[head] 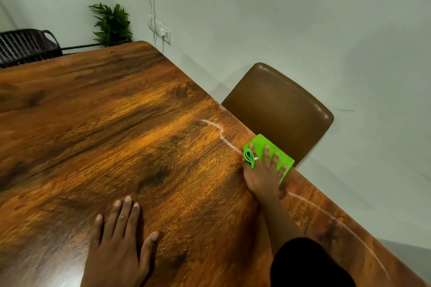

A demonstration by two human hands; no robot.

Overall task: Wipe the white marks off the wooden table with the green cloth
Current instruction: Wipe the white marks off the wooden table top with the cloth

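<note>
Two hands work the tabletop (116, 123): the right hand (263, 170), fingers spread, presses the green cloth (261, 142) onto the white mark (221, 134) near the edge, while the left hand (119, 240) lies open and empty, likely bracing.

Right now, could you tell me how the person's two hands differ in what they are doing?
The right hand presses the green cloth near the table edge, beside a white mark; the left hand holds nothing. The right hand reaches far out by the chair; the left hand stays close to the body. Both lie palm down, fingers spread, flat on the table.
</note>
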